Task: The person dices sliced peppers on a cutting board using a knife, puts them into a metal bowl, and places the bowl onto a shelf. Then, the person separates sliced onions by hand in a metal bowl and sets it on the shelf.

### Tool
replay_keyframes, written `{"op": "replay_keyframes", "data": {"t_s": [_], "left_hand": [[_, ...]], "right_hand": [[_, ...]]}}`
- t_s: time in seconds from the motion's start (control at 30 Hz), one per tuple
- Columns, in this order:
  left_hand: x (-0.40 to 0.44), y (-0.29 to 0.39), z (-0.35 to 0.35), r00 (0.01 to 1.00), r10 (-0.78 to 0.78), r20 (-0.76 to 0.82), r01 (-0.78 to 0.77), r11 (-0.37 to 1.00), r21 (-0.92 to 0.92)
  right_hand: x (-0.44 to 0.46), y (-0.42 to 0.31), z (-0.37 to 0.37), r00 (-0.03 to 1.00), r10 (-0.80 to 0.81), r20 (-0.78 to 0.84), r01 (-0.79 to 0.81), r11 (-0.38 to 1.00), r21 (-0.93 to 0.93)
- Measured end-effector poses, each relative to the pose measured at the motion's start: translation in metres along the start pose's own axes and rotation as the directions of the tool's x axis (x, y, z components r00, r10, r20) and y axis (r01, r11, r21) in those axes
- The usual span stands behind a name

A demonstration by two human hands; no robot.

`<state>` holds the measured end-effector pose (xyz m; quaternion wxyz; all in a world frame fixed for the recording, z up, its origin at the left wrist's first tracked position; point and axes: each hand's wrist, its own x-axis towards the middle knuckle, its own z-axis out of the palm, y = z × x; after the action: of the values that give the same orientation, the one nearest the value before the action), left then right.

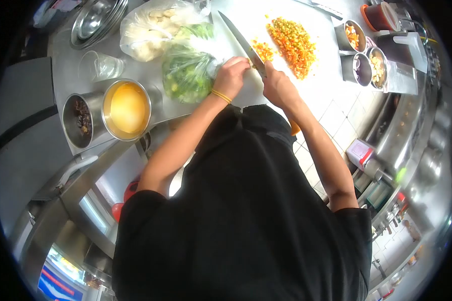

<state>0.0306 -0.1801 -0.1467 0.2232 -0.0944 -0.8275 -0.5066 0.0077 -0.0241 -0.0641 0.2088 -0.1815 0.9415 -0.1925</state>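
My right hand (278, 86) is wrapped around the handle of a large kitchen knife (239, 37). Its long blade points away and to the left over a white cutting board (233, 47). Close to the left side of the blade, my left hand (232, 75) has its fingers curled together; whatever they hold is mostly hidden. Beyond the blade lies a small heap of chopped orange pieces (262, 49). To its right spreads a larger pile of diced orange and green vegetables (294, 45).
Left of my hands are a plastic bag of greens (188, 75), a bag of pale pieces (148, 30), a clear container (101, 66), a pot of yellow liquid (129, 110) and a pot with dark bits (78, 120). Several metal containers of cut ingredients (356, 69) stand right.
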Motion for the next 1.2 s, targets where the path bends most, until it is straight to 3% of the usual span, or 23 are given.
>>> {"op": "replay_keyframes", "data": {"t_s": [0.07, 0.37, 0.8, 0.87, 0.9, 0.97, 1.07, 1.1, 1.2], "left_hand": [[-0.008, 0.006, -0.005, 0.992, -0.128, -0.007, 0.128, 0.991, -0.023], [-0.015, 0.017, -0.004, 0.966, -0.198, -0.166, 0.200, 0.980, -0.003], [-0.017, 0.020, 0.000, 0.965, -0.212, -0.157, 0.214, 0.977, 0.000], [-0.017, 0.021, -0.004, 0.958, -0.265, -0.106, 0.262, 0.964, -0.040], [-0.017, 0.022, -0.006, 0.959, -0.259, -0.111, 0.257, 0.966, -0.036], [-0.022, 0.028, -0.008, 0.955, -0.280, -0.102, 0.271, 0.958, -0.090], [-0.035, 0.029, -0.009, 0.960, -0.261, -0.101, 0.245, 0.958, -0.151], [-0.037, 0.031, -0.009, 0.962, -0.254, -0.095, 0.238, 0.959, -0.155], [-0.040, 0.039, -0.011, 0.940, -0.331, -0.089, 0.312, 0.933, -0.177]], "right_hand": [[-0.007, -0.002, -0.011, 1.000, -0.001, 0.017, 0.000, 1.000, 0.013], [-0.022, -0.012, -0.002, 0.995, 0.088, 0.044, -0.089, 0.996, 0.011], [-0.003, 0.002, 0.013, 0.997, 0.071, 0.010, -0.072, 0.996, 0.045], [0.007, 0.019, 0.003, 0.999, 0.002, 0.043, -0.012, 0.968, 0.249], [0.005, 0.021, -0.002, 1.000, 0.016, -0.022, -0.012, 0.985, 0.175], [-0.002, 0.024, -0.013, 0.997, 0.036, -0.062, -0.014, 0.947, 0.322], [-0.011, 0.018, -0.008, 1.000, 0.017, -0.022, -0.011, 0.969, 0.246], [-0.013, 0.018, -0.003, 0.998, 0.001, 0.068, -0.015, 0.978, 0.206], [-0.014, 0.031, 0.006, 0.998, -0.039, 0.041, 0.031, 0.982, 0.189]]}}
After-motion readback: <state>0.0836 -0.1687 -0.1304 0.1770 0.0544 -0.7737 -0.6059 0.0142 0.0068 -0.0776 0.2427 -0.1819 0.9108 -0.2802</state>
